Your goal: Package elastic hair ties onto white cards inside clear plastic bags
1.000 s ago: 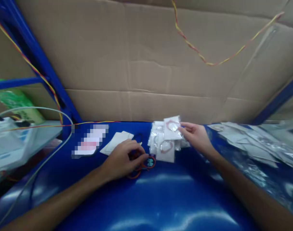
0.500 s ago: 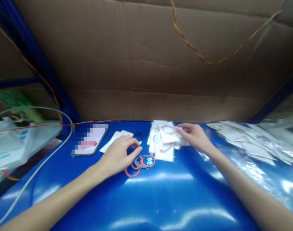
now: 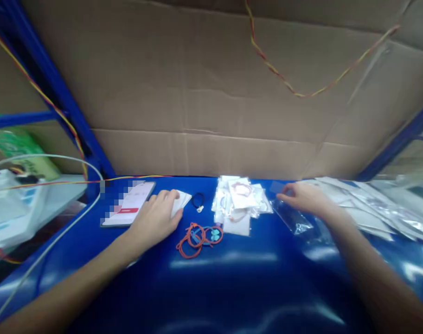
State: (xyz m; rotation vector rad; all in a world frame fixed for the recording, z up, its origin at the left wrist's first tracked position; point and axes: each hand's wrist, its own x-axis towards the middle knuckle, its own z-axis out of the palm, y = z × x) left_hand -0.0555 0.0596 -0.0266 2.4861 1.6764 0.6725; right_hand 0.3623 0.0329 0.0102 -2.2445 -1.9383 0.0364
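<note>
Left hand (image 3: 155, 218) is laid palm-down, fingers loosely spread, on the white cards (image 3: 178, 200) near the worktop's (image 3: 232, 287) back edge, nothing gripped. Right hand (image 3: 304, 197) is pinched lightly at an empty clear bag (image 3: 291, 217) beside the bag supply (image 3: 371, 204) along the right edge. Cords (image 3: 197, 234) are left loose centre-back, just before the packed pile (image 3: 239, 204), within reach of both.

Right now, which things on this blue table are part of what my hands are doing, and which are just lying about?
In hand:
left hand on white cards
right hand on clear bag

Lying about:
orange bracelets
packed bags
black bracelet
phone
</note>
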